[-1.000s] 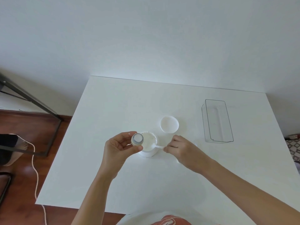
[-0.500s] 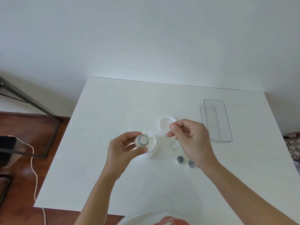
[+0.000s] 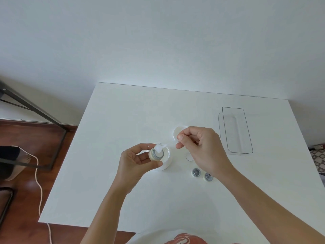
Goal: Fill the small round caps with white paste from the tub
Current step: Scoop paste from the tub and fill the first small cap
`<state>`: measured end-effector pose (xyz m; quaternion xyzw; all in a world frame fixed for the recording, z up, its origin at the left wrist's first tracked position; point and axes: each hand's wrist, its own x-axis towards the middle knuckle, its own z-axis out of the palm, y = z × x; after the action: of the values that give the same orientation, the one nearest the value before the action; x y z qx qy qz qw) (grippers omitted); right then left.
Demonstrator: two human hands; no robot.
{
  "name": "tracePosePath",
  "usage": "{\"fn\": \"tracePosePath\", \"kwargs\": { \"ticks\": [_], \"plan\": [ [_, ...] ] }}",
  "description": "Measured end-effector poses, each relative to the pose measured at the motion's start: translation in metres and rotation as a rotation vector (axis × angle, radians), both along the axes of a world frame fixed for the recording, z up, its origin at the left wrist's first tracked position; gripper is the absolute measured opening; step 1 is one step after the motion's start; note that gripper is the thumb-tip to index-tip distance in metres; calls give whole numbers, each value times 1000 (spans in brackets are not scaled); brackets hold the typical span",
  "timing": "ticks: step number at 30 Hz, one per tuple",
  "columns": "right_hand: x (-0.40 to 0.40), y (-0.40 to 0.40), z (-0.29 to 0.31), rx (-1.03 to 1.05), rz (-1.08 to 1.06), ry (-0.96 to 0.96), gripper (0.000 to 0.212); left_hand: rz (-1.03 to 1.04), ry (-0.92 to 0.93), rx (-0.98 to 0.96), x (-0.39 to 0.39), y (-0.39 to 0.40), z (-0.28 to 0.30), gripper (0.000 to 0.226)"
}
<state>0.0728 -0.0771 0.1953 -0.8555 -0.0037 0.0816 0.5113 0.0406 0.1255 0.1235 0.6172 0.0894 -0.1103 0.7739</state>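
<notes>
Cap [image 3: 156, 154], bare half a second ago, now carries white paste from the spatula [image 3: 170, 143] pinched by the right hand [image 3: 200, 148]; left hand [image 3: 139, 161] grips the cap at frame centre.

A white table [image 3: 123, 120] carries the things. Near its middle stands the open white tub [image 3: 166, 160], with its lid [image 3: 176, 132] just beyond at 1 o'clock. Two small round caps [image 3: 196, 172] [image 3: 208, 176] lie side by side at 4 o'clock from the tub. A clear rectangular tray [image 3: 236, 131] sits well apart at 2 o'clock
</notes>
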Motion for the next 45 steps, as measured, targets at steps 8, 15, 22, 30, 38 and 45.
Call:
{"fn": "tracePosePath", "kwargs": {
  "ticks": [8, 15, 22, 30, 38, 45],
  "plan": [
    [2, 2, 12, -136, 179, -116, 16, 1, 28, 12, 1, 3, 0, 42],
    [6, -19, 10, 4, 21, -128, 15, 29, 11, -69, 2, 6, 2, 39],
    [-3, -20, -1, 208, -9, -82, 12, 8, -32, -132, 3, 5, 5, 40],
    [1, -12, -2, 303, 6, -102, 16, -120, -28, -201, 3, 4, 13, 38],
    [-1, -2, -6, 404, 60, -60, 19, -186, 3, -316, -1, 4, 16, 36],
    [-1, -6, -6, 389, 62, -66, 20, -166, -3, -327, 0, 4, 14, 36]
  ]
}}
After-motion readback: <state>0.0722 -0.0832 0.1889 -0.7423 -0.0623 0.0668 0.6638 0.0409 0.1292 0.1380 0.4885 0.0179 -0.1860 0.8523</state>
